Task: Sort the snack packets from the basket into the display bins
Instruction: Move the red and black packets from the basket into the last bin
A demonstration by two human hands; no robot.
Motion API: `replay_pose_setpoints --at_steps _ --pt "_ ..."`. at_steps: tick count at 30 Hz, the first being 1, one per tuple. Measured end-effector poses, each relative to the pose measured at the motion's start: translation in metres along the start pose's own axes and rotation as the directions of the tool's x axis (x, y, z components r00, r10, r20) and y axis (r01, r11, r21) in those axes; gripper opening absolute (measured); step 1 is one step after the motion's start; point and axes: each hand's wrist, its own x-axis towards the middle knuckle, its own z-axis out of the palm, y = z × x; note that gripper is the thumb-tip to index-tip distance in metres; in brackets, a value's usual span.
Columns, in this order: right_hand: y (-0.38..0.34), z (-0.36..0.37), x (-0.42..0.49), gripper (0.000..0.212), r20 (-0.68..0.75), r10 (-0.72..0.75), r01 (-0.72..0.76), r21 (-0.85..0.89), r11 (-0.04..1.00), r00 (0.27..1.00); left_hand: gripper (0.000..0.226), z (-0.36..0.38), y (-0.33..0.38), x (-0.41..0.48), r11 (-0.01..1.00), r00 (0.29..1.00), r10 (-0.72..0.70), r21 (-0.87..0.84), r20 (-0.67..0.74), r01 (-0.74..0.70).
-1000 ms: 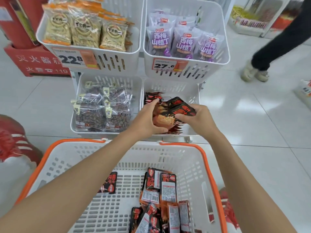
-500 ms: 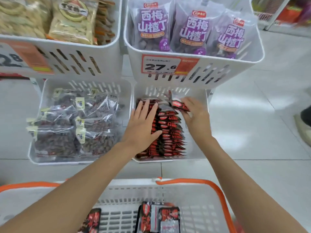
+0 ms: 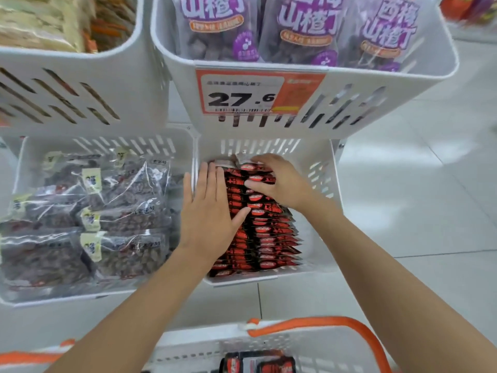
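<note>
Your left hand [image 3: 208, 211] lies flat and wide open, fingers spread, palm down on the left side of the row of red-and-black snack packets [image 3: 265, 232] standing on edge in the lower white slotted plastic display bin [image 3: 321, 184]. Your right hand [image 3: 279, 180] rests on the far end of that same row, fingers loosely curled over the packet tops; you cannot tell whether it pinches any single packet. The packets run from under your right hand toward you, passing just right of your left palm and touching its thumb.

Beyond both hands, above the bin, sits an upper white bin with an orange-and-white price tag reading 27.6 [image 3: 258, 94], filled with purple snack bags [image 3: 304, 28]. Left of your left hand, a neighbouring white bin holds clear bags of dark nuts [image 3: 107, 211]. Nearer you than both wrists is the white plastic shopping basket with orange rim [image 3: 309, 323], with more red-and-black packets inside [image 3: 258, 363].
</note>
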Motion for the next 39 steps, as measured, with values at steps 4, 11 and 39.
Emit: replay_pose_setpoints --at_steps 4,11,39 --pt "0.005 -0.007 -0.004 0.074 -0.016 0.083 -0.083 0.02 0.996 0.996 0.092 0.001 0.0 -0.001 1.0 1.0 0.002 0.011 -0.009 -0.002" --pt "-0.012 0.013 -0.01 0.094 0.018 0.094 -0.095 0.065 0.993 0.995 0.09 0.0 0.0 -0.002 0.999 1.0 0.001 0.035 0.013 -0.002" --pt "-0.09 0.01 -0.15 0.048 -0.313 0.139 -0.094 0.154 0.984 0.939 0.055 -0.082 -0.009 -0.09 0.766 0.985 0.043 -0.639 0.165 0.073"
